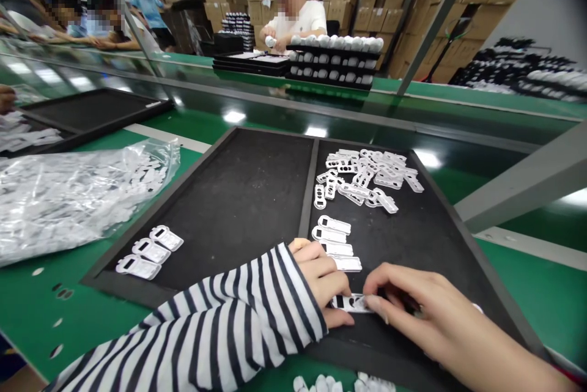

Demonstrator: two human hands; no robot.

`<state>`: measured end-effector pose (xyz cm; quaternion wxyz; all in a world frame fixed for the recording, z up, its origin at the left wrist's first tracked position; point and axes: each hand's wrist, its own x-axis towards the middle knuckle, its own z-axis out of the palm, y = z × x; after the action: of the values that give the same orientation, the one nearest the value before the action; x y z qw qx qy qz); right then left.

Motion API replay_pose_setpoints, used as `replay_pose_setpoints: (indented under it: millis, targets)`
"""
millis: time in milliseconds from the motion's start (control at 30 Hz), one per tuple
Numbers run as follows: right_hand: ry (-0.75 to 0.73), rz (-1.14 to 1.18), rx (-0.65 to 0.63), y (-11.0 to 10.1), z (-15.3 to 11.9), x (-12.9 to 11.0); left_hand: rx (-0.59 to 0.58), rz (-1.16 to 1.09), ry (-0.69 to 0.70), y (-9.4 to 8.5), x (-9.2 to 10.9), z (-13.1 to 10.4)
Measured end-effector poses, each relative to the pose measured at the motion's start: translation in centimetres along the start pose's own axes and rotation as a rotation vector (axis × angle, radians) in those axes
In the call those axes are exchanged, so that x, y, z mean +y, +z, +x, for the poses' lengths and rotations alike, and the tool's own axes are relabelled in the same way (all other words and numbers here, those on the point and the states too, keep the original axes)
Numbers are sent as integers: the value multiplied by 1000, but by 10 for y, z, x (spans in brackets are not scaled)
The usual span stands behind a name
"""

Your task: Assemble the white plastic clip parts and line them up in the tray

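Note:
A white plastic casing (349, 302), narrow and with dark openings, lies on the near part of the black tray (257, 172). My left hand (323, 276), in a striped sleeve, has thumb and index finger closed about its left end. At the right end, my right hand (422, 306) pinches thumb and fingers together right over the casing. Whatever those fingertips hold is small and mostly hidden. Just beyond my left fingers, several similar casings (332, 236) lie in a column, partly covered by the hand.
A loose pile of casings (367, 172) fills the tray's far right. Three wider white pieces (150, 250) lie at its left edge. A clear bag of parts (77, 196) rests left. Small white parts (323, 384) sit at the near edge. A co-worker (298, 16) works across the bench.

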<state>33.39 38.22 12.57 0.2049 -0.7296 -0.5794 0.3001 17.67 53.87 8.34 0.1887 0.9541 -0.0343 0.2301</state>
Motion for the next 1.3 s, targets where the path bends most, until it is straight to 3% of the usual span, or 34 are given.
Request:
replay_pose_setpoints:
  millis: [133, 333, 600, 700, 767, 867, 967, 1067, 1167, 1233, 1300]
  targets:
    - [-23, -38, 69, 7, 0, 3, -8, -2, -2, 0, 1, 0]
    - [17, -63, 11, 9, 1, 6, 18, 7, 8, 2, 0, 0]
    - [-72, -132, 144, 18, 3, 6, 10, 36, 92, 0, -1, 1]
    - [-182, -186, 74, 11, 3, 7, -1, 55, 160, -4, -3, 2]
    - [-331, -294, 35, 5, 2, 9, -10, 77, 181, -5, -3, 1]
    - [-555, -504, 105, -1, 0, 10, -12, 93, 167, -4, -2, 0]
    - [-645, -617, 169, 0, -3, 7, -1, 119, 116, 0, 1, -1]
    - [-628, -619, 161, 1, -5, 4, 22, 114, 90, 3, 4, 0]
    - [-532, -481, 131, -8, 0, 11, 70, 88, 119, 3, 3, 1]
    - [-394, -374, 200, -18, 9, 27, 81, 87, 131, 1, 2, 3]
    - [-214, -323, 346, -29, 22, 47, 46, 86, 136, -3, 2, 4]
